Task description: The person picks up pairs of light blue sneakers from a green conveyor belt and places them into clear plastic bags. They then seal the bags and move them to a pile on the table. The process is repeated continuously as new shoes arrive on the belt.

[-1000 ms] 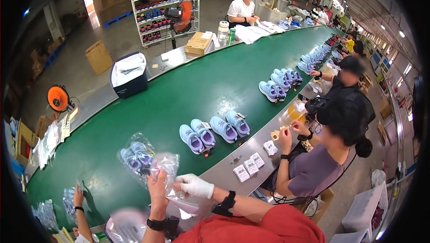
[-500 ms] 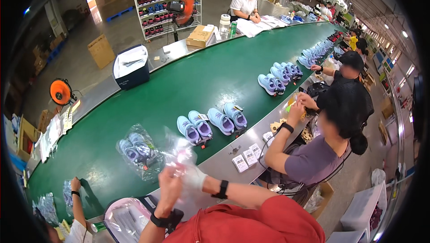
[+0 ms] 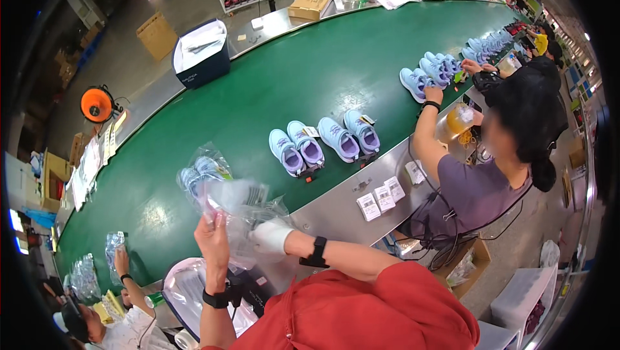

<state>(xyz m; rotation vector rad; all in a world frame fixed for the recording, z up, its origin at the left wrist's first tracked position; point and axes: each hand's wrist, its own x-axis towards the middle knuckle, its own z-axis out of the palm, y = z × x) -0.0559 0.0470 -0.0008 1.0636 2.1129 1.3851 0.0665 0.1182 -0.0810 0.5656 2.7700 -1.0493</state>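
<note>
A clear plastic bag (image 3: 240, 196), blurred by motion, stretches between my hands over the belt's near edge. My bare left hand (image 3: 212, 240) pinches one side of it, fingers up. On the other side, my right hand (image 3: 270, 237) in a white glove is closed at the film; its fingertips are partly hidden. Just beyond the bag lies a pair of light blue shoes (image 3: 205, 168) in clear plastic, partly covered by my bag. Farther right, two unbagged pairs stand on the belt, the nearer pair (image 3: 296, 150) and the other pair (image 3: 349, 138), with tags attached.
The green conveyor belt (image 3: 258, 95) runs from lower left to upper right. Beneath my left forearm stands a pink-lined bin (image 3: 177, 279). White label stacks (image 3: 381, 200) lie on the metal edge. A co-worker (image 3: 478, 175) sits at right, another (image 3: 123, 318) at lower left. A dark bin (image 3: 205, 75) stands across the belt.
My hands have moved apart, the left one leftward and up, spreading the bag between them. The view has shifted downward. The co-worker at right now reaches toward shoes on the belt.
</note>
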